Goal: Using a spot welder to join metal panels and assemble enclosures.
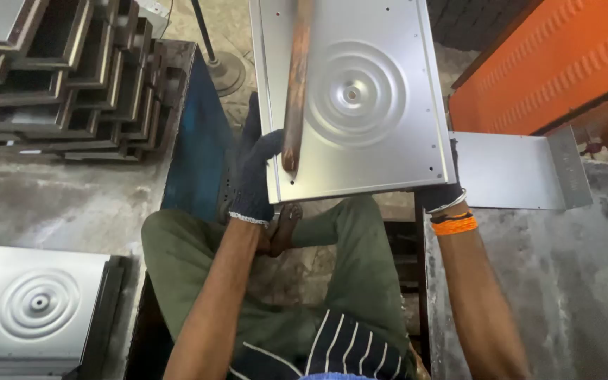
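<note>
The gloved fingers (265,144) of the left hand (251,176) are curled around the left edge of a metal panel (360,98), with the thumb on its top face, so they grip the sheet near its lower corner. The right hand (439,193) is mostly hidden under the panel's lower right corner; I cannot tell how its fingers are placed, only that it seems to support the sheet from below. An orange band (454,225) sits on that wrist.

The panel is a grey steel sheet with pressed circular rings and small holes, held in the air above the person's lap. A rusty bar (295,84) lies across its left part, its tip close to the left thumb.

I judge that the step in hand is handling or positioning one panel between stations. A next move would need both hands to keep the sheet level.

To the right, a flat plate (515,169) rests on the grey tabletop (571,281). At lower left is a stack of similar panels (36,302), and at upper left a pile of metal trays (65,77).
</note>
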